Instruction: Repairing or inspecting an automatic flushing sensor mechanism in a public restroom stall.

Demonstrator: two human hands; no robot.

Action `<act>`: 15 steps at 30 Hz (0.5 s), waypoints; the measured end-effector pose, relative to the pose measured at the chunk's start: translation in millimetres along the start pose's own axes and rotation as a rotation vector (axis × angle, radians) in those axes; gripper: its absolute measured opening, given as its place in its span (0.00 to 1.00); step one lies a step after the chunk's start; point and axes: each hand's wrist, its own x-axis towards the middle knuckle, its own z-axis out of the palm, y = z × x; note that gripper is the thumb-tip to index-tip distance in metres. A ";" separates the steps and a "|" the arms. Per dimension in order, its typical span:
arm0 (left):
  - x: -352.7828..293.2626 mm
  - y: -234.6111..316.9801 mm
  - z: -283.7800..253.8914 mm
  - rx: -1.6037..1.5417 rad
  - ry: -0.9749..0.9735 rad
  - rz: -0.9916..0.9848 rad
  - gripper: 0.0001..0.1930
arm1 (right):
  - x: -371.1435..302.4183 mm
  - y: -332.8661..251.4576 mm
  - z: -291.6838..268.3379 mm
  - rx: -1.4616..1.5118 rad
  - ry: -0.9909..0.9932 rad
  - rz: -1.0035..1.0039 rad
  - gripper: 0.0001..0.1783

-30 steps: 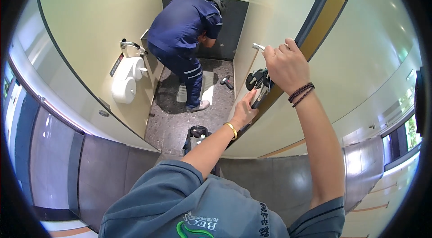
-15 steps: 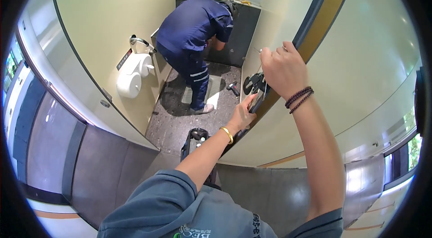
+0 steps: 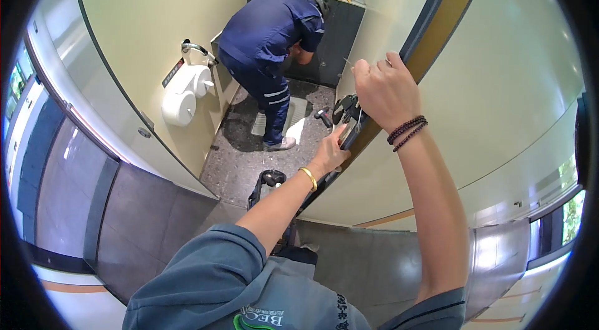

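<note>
A black lock fitting (image 3: 347, 114) sits on the edge of a cream cubicle door (image 3: 499, 80) that stands open. My left hand (image 3: 329, 152), with a gold bangle at the wrist, grips the lower part of the fitting from below. My right hand (image 3: 385, 89), with dark bead bracelets, is closed on a thin metal tool (image 3: 349, 65) just above the fitting, against the door's edge. The tool's tip is hidden behind my fingers.
Inside the cubicle a co-worker in dark blue (image 3: 268, 30) bends over a dark panel at the back wall. A squat pan (image 3: 292, 116) and a power drill (image 3: 324, 116) lie on the speckled floor. A white paper dispenser (image 3: 183, 98) hangs on the left partition. A black object (image 3: 271, 180) stands near the threshold.
Both hands stay at the door edge by the lock; my right hand has shifted slightly along it. The co-worker remains bent over.
</note>
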 end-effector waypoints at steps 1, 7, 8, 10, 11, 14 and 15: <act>0.2 -1.6 -1.6 0.000 0.004 0.004 0.38 | 1.5 -0.7 -0.8 -0.002 0.005 -0.002 0.08; -4.0 19.4 -5.6 -0.051 -0.102 -0.089 0.39 | -0.7 0.1 2.3 -0.023 0.029 -0.003 0.09; -4.4 19.3 -5.2 0.001 -0.062 -0.035 0.39 | -0.6 -0.2 1.2 -0.021 0.014 -0.005 0.09; -1.8 8.1 -2.0 0.051 -0.014 0.017 0.38 | 1.6 -2.1 -1.0 -0.015 0.003 -0.013 0.09; 5.1 -11.0 0.7 -0.029 0.030 0.081 0.38 | 6.4 -4.3 -3.2 -0.019 0.023 -0.009 0.09; 5.9 -15.6 5.9 -0.061 0.055 0.150 0.38 | 1.6 -0.6 2.6 -0.018 0.036 0.003 0.09; 3.5 -9.4 5.1 -0.005 0.050 0.165 0.38 | -0.7 0.4 4.4 -0.014 0.051 0.007 0.09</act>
